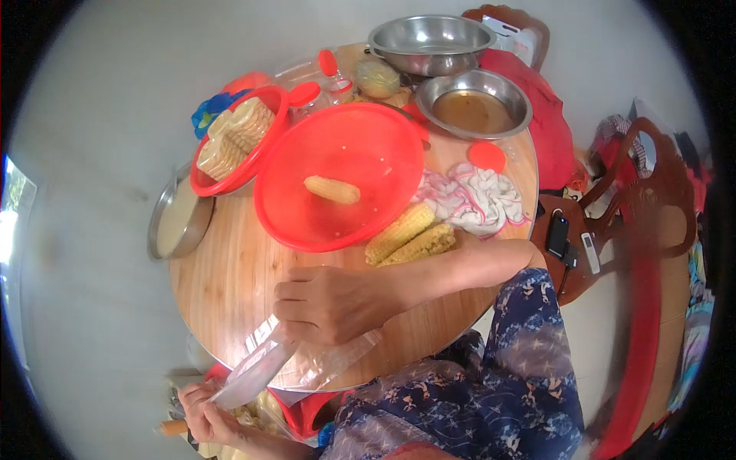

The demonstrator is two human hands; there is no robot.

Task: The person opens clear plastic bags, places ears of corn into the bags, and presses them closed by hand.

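Observation:
My left hand, at the lower left beyond the table edge, is closed around what looks like a knife. Its pale, broad blade slants up to the right, and an orange-brown handle end shows past my fist. Over the table's front edge, my right hand has its fingers curled close to the blade's far end; anything in its grip is hidden. Clear plastic lies beneath it. Behind my right forearm rest two corn cobs. Another cob lies in a large red basin.
A red basket of pale wavy slices and a metal bowl stand at left. Lidded jars, two steel basins and a crumpled cloth sit farther back. A red container is below the table's front edge. A chair stands at right.

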